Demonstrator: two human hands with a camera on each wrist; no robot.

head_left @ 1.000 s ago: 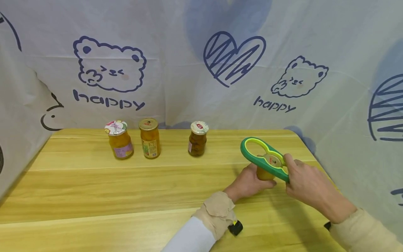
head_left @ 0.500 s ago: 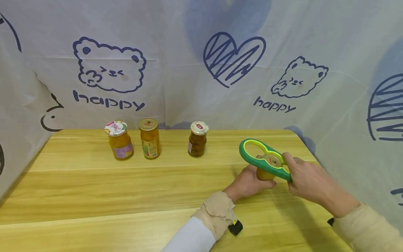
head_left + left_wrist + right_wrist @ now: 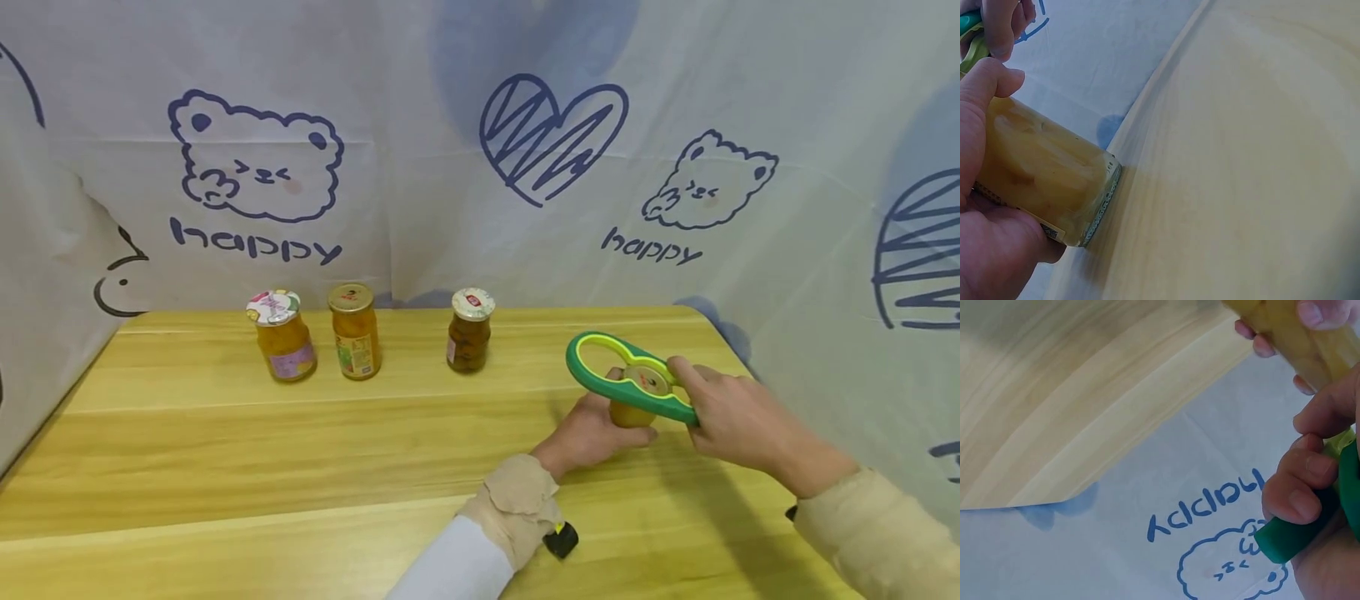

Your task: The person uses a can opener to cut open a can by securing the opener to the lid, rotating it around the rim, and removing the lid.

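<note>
While gripping yellow jar (image 3: pixel 632 416) with curled left hand (image 3: pixel 591 433), right of dark jar (image 3: pixel 468 343) and nearer, also clutching green opener (image 3: pixel 652 404) around the lid (image 3: pixel 649 381) with curled right hand (image 3: pixel 738 421). Can see tall jar (image 3: pixel 356 337) and purple-labelled jar (image 3: pixel 287 343) on counter (image 3: pixel 262 450), left of dark jar.

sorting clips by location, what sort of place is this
Probably a small staged tabletop set-up indoors, though the room itself isn't shown: a wood-grain table, bear-and-heart printed cloth behind it, and three lidded jars spaced along the far side.
</note>
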